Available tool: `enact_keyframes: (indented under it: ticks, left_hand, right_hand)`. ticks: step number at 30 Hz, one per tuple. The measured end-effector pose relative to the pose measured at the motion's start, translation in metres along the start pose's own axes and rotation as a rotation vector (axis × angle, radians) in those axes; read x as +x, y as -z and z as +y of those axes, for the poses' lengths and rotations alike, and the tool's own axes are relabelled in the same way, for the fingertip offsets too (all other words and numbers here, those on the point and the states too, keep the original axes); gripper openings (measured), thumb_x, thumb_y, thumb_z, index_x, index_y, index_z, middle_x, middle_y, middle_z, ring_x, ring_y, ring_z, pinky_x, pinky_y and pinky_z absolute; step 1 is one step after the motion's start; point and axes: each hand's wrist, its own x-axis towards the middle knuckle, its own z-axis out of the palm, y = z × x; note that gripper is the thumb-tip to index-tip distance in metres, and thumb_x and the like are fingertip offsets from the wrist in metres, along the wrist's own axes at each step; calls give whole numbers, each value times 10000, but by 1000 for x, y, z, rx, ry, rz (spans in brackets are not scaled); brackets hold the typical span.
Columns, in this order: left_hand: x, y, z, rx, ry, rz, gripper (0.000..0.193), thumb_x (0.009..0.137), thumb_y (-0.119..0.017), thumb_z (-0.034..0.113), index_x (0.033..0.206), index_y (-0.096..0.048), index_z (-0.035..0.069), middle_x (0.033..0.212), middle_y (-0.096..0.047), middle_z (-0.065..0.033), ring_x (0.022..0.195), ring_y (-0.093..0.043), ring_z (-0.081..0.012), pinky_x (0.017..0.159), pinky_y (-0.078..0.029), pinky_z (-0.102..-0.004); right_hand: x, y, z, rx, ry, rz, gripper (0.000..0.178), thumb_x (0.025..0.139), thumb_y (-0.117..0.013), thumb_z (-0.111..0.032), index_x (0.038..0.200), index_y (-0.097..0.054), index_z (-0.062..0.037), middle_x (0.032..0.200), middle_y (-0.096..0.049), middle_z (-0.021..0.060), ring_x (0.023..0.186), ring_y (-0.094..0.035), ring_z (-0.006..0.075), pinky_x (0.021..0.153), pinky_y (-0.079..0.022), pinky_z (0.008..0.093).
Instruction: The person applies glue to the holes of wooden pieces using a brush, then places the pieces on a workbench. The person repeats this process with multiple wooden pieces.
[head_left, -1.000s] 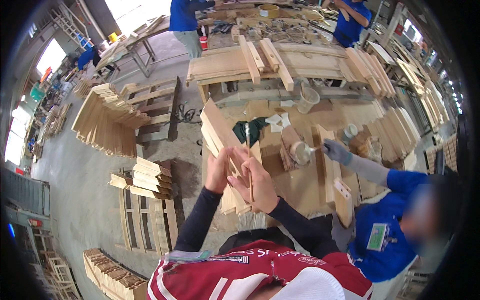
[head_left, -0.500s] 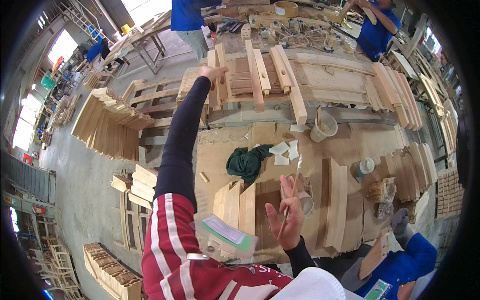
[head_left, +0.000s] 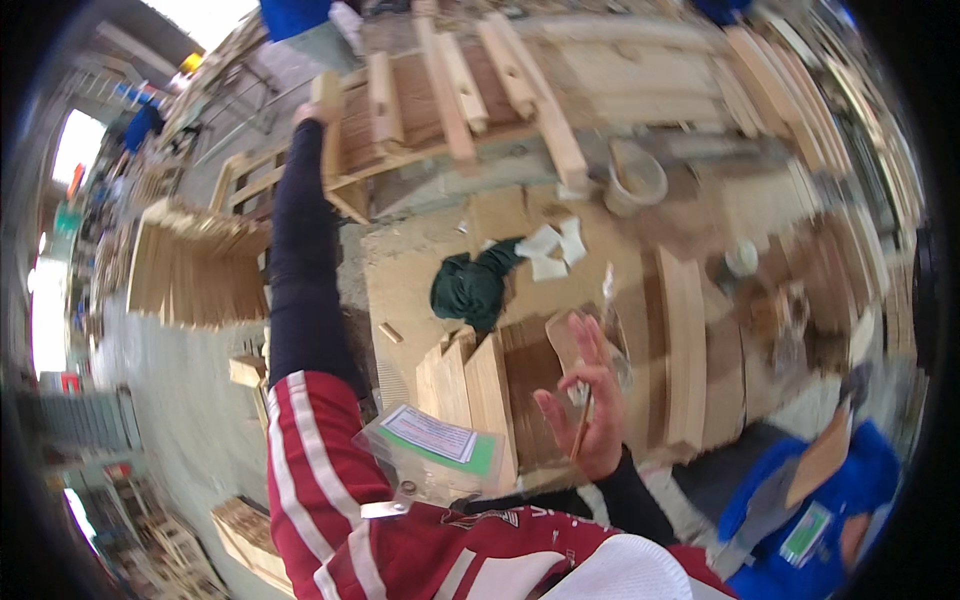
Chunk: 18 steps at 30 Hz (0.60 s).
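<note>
Left arm stretched toward the far table point(head_left: 400, 160). Block point(head_left: 332, 140) touched by the left hand point(head_left: 309, 113) at the table's left end; fingers small and blurred, grip cannot be told. Brush point(head_left: 583, 420) held tip up over the cardboard point(head_left: 400, 260) by the right hand point(head_left: 598, 415), fingers clamped on the handle, others extended. Green cloth point(head_left: 470, 288) and white scraps point(head_left: 540, 241) seen side by side on the cardboard. Board point(head_left: 822, 460) held by a blue-clad co-worker point(head_left: 870, 475), lower right.
</note>
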Motion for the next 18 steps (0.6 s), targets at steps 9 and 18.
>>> enact_keyframes:
  ticks: [9,18]
  left_hand:
    - [-93,29,6,18,-158,221,901,809,-687,571,1362,-470,-107,1352,-540,-291,1244,-561,-334,1023,-441,-393]
    - [-389,78,-29,-685,-411,-40,422,946,-656,143,1329,-538,10,1271,-600,-155,1143,-589,-210,931,-488,-325]
  right_hand:
    - [-35,44,23,-266,-21,203,71,954,-547,-43,1018,-576,-31,1270,-607,209,1246,-549,384,1009,-448,418]
    - [-142,97,128,-738,-399,368,248,959,-545,-77,1205,-580,-78,1125,-662,175,999,-646,378,827,-514,430]
